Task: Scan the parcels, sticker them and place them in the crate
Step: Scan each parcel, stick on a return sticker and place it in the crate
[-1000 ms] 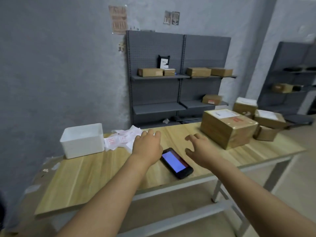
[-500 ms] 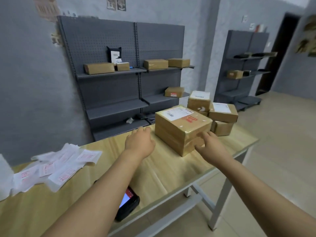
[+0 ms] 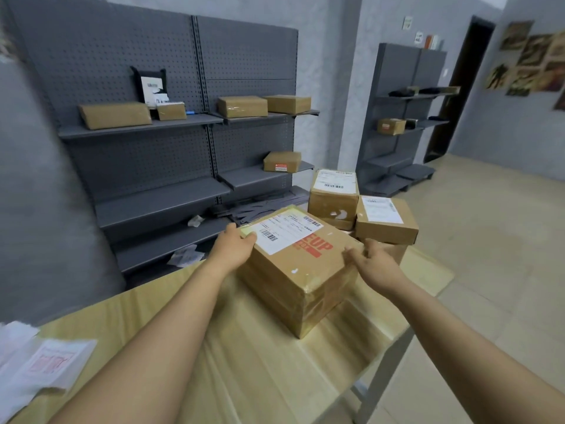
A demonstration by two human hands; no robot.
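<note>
So I'm at the grab-the-parcel step, and the big box [image 3: 301,264] sits mid-frame on the desk [image 3: 250,362], just in front of the smaller parcels [image 3: 360,206] stacked toward the right. To do this one well I'd say get both sides squeezed evenly before lifting, and keep the shipping label [image 3: 284,232] facing up so the barcode is easy to scan. It looks chunky, so a low, level pull toward me seems safer than tipping it.

My left hand [image 3: 234,249] is on the upper-left corner of the box, fingers curled over the top edge right by the label. My right hand [image 3: 371,261] is on the right edge, fingers bent around that corner, thumb side up. Both are gripping the box, neither spread flat.

Stickers [image 3: 46,365] are lying at the lower left of the frame. The crate and the scanner aren't in view right now.
</note>
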